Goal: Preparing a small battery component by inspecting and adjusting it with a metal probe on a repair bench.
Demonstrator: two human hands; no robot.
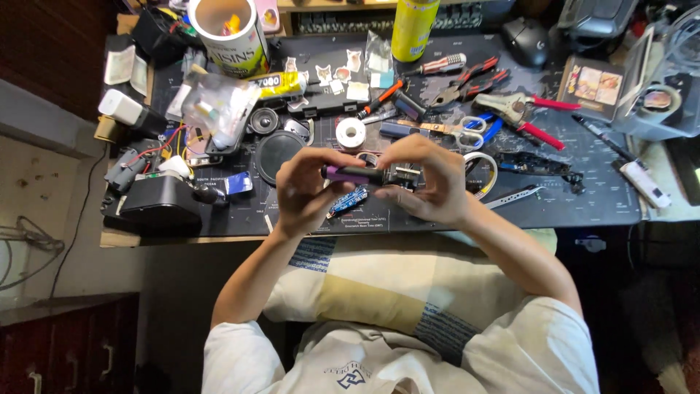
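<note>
My left hand [306, 191] and my right hand [426, 179] are raised together over the front edge of a dark desk mat [583, 197]. Between them they hold a purple cylindrical battery [348, 174], lying sideways. The left fingers pinch its left end. The right fingers grip its right end together with a small black holder [402, 175]. A small blue circuit board [348, 201] lies on the mat just under my hands.
Tools crowd the mat: red-handled pliers [474, 80], a wire stripper [521, 113], scissors [445, 130], a solder spool [351, 133], a round black disc [277, 153]. A white tub [227, 33] and yellow can [413, 28] stand at the back. A cushion [379, 288] rests on my lap.
</note>
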